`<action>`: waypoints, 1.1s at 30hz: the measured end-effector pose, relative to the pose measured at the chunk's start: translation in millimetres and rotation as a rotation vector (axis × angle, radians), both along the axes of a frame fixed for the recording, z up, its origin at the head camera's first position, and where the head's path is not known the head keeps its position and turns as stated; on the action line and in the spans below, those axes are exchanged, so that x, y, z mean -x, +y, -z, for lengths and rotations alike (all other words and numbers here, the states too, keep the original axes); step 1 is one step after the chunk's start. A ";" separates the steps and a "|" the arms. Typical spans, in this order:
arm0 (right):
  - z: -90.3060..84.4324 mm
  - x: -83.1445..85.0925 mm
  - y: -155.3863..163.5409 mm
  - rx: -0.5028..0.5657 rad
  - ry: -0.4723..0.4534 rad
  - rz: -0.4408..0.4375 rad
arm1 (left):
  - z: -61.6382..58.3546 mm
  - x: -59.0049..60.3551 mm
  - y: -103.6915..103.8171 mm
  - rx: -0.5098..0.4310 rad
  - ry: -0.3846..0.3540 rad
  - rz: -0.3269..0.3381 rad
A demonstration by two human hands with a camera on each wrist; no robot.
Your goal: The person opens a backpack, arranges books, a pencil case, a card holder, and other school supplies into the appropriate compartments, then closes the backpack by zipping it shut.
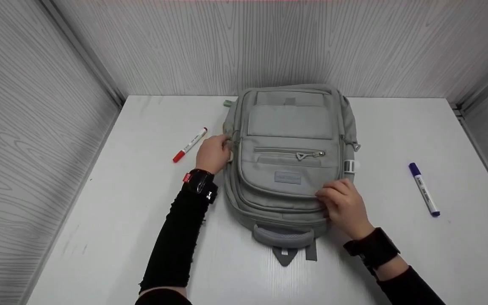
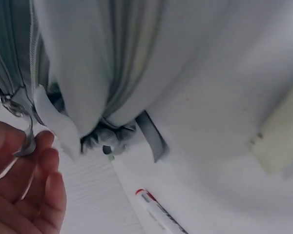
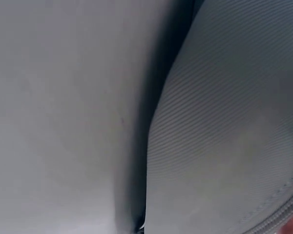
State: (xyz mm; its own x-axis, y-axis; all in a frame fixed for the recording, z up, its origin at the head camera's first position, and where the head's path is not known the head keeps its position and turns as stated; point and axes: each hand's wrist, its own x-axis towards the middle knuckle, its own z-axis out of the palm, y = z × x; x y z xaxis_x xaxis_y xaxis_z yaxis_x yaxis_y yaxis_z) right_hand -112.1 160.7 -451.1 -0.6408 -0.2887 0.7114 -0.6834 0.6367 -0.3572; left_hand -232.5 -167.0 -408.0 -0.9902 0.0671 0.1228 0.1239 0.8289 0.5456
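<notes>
A grey backpack (image 1: 290, 127) lies flat in the middle of the white table (image 1: 142, 220), its carry handle (image 1: 283, 235) toward me. My left hand (image 1: 213, 153) is at the pack's left side and pinches a metal zipper pull (image 2: 25, 141) there. My right hand (image 1: 344, 204) rests on the lower right corner of the front pocket, fingers curled over the fabric edge. The right wrist view shows only grey backpack fabric (image 3: 224, 126) close up, with the hand hidden. A front pocket zipper (image 1: 290, 151) is closed.
A red-capped marker (image 1: 190, 144) lies left of the pack, also in the left wrist view as a marker (image 2: 158, 209). A blue-capped marker (image 1: 424, 189) lies to the right. Grey panel walls (image 1: 269, 42) close in the table at the back and sides.
</notes>
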 end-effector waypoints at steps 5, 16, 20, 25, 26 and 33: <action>-1.8 -1.7 1.1 0.013 -0.021 0.006 | 8.4 -3.0 -19.0 -0.059 0.002 -0.033; -6.7 -2.8 4.5 0.042 -0.059 -0.018 | 35.1 -10.3 -87.9 0.207 -0.161 -0.301; -10.8 -3.7 4.9 0.056 -0.072 -0.020 | 50.1 -16.4 -102.2 0.314 -0.238 -0.271; -16.3 -4.3 3.4 0.101 -0.078 -0.012 | 53.8 -18.4 -104.5 0.352 -0.171 -0.313; -17.8 -4.2 2.7 0.109 -0.073 -0.011 | 52.8 -18.6 -103.7 0.342 -0.167 -0.330; -32.0 -1.0 -1.1 0.146 -0.055 0.005 | 45.9 -18.2 -99.2 0.285 -0.210 -0.386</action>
